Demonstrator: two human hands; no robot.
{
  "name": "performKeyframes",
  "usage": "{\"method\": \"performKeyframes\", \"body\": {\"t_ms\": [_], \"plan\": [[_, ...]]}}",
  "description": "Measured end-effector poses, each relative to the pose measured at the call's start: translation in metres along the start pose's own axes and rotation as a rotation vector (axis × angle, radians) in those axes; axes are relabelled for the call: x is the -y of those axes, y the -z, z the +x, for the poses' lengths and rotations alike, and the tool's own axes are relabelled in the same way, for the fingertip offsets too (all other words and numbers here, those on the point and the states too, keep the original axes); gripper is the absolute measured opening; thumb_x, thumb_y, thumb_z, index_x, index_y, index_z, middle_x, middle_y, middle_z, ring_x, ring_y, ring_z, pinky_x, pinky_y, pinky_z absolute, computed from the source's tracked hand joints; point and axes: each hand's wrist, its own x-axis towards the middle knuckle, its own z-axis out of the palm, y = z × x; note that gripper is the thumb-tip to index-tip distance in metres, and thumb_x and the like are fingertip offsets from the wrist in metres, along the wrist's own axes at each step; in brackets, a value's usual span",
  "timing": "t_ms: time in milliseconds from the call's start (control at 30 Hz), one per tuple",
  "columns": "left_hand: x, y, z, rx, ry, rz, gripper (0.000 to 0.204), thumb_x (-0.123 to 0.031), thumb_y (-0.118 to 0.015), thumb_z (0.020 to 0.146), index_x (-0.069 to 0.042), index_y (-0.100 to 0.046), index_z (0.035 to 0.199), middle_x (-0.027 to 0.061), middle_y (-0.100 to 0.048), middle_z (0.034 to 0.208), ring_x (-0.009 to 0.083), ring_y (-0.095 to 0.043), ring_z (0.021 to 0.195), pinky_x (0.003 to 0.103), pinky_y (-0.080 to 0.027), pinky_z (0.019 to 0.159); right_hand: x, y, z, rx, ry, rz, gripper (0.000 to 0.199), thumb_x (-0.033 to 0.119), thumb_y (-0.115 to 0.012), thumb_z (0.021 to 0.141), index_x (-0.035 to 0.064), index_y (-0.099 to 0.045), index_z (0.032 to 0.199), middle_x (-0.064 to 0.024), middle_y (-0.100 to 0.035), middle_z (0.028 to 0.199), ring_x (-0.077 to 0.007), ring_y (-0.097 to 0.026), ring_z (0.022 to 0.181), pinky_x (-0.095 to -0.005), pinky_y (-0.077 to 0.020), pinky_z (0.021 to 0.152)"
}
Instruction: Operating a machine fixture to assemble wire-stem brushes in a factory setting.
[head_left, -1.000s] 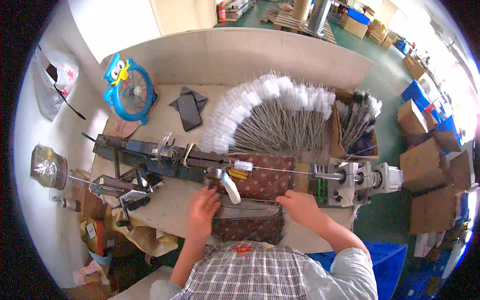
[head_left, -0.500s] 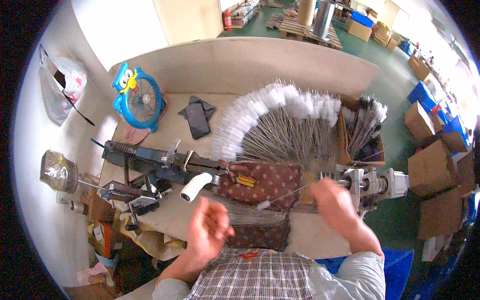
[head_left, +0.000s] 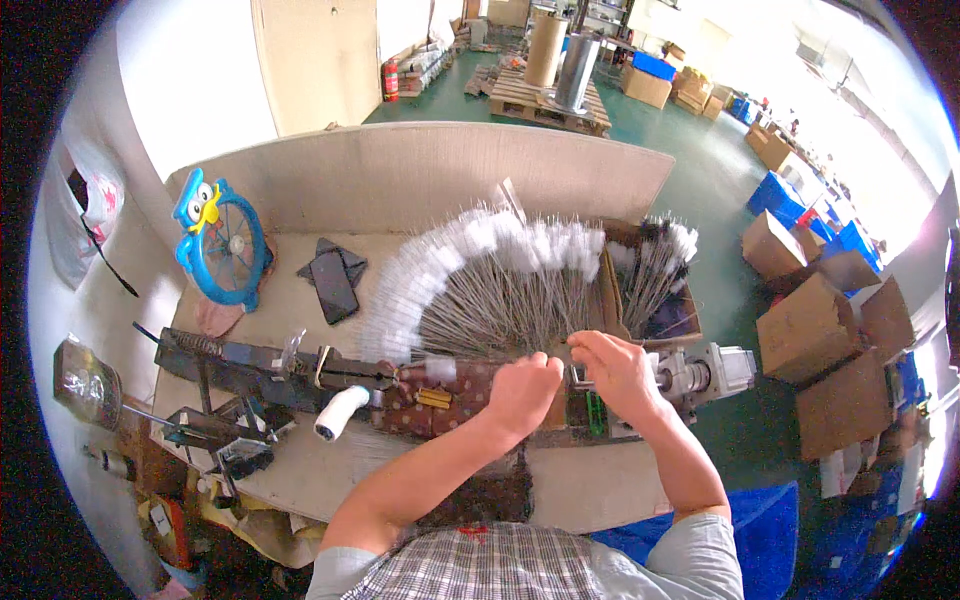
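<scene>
My left hand (head_left: 525, 393) is closed, its fingertips pinched beside the metal clamp machine (head_left: 690, 375) on the right. What it pinches is too small to make out. My right hand (head_left: 618, 378) is just right of it, fingers bent and pressed together over the machine's left end; whatever they hold is hidden. Beyond both hands, many thin wire brushes with white bristle heads (head_left: 490, 235) lie fanned in an arc. A blurred white bristle head (head_left: 440, 368) shows over the brown dotted cloth (head_left: 465, 395), left of my left hand, near a small yellow piece (head_left: 433, 398).
Left on the bench is a dark metal fixture (head_left: 240, 360) with a white-sleeved handle (head_left: 341, 412). Behind it are a phone (head_left: 334, 286) and a blue duck-shaped fan (head_left: 228, 245). A carton (head_left: 690, 318) of dark-tipped brushes stands back right. A low panel (head_left: 430, 180) edges the bench.
My left hand has moved right and up, from loosely open to pinched beside the right hand. The right hand has turned, fingers now leftward; the thin brush near it no longer shows there. The view has shifted.
</scene>
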Motion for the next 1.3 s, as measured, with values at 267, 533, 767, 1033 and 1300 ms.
{"method": "performKeyframes", "body": {"t_ms": [267, 533, 767, 1033, 1300], "plan": [[0.063, 0.007, 0.011, -0.288, -0.192, 0.335, 0.019, -0.016, -0.056, 0.072, -0.012, -0.064, 0.088, 0.0051, -0.061, 0.098, 0.0195, -0.056, 0.088, 0.033, -0.047, 0.072, -0.047, -0.021, -0.002, 0.195, 0.051, 0.004, 0.016, 0.029, -0.064, 0.073, 0.0155, -0.069, 0.080, -0.0093, -0.062, 0.070, -0.0286, -0.060, 0.073, -0.0398, -0.0481, 0.067], [0.060, 0.049, -0.141, -0.207, 0.231, -0.075, 0.021, -0.016, -0.063, 0.079, -0.010, -0.065, 0.099, 0.0101, -0.064, 0.098, 0.0229, -0.062, 0.087, 0.032, -0.050, 0.075, 0.030, -0.071, 0.043, 0.230, 0.494, 0.212, 0.011, 0.025, -0.066, 0.070, 0.0142, -0.067, 0.070, 0.0003, -0.062, 0.069, -0.0211, -0.055, 0.074, -0.0334, -0.0474, 0.066], [0.085, 0.058, -0.187, -0.432, 0.955, -1.121, 0.023, -0.019, -0.058, 0.086, 0.001, -0.063, 0.095, 0.0095, -0.065, 0.088, 0.0197, -0.063, 0.078, 0.029, -0.051, 0.067, 0.065, -0.152, 0.058, 0.238, 0.498, 0.023, 0.012, 0.022, -0.062, 0.070, 0.0113, -0.062, 0.065, -0.0005, -0.060, 0.068, -0.0224, -0.054, 0.080, -0.0361, -0.0474, 0.067], [0.088, 0.058, -0.150, -0.301, 0.890, -1.332, 0.031, -0.035, -0.059, 0.084, -0.005, -0.067, 0.082, 0.0077, -0.063, 0.069, 0.0180, -0.060, 0.060, 0.031, -0.046, 0.053, 0.077, -0.153, 0.057, 0.286, 0.453, -0.066, 0.011, 0.018, -0.061, 0.067, 0.0082, -0.062, 0.063, -0.0053, -0.063, 0.072, -0.0263, -0.057, 0.079, -0.0380, -0.0494, 0.066], [0.100, 0.028, -0.152, -0.155, 0.839, -0.775, 0.033, -0.032, -0.066, 0.078, -0.001, -0.066, 0.088, 0.0072, -0.063, 0.071, 0.0137, -0.058, 0.063, 0.028, -0.045, 0.061, 0.071, -0.123, 0.045, 0.080, 0.465, 0.115, 0.011, 0.017, -0.063, 0.071, 0.0078, -0.067, 0.077, -0.0046, -0.062, 0.075, -0.0233, -0.057, 0.082, -0.0352, -0.0479, 0.071]]}}
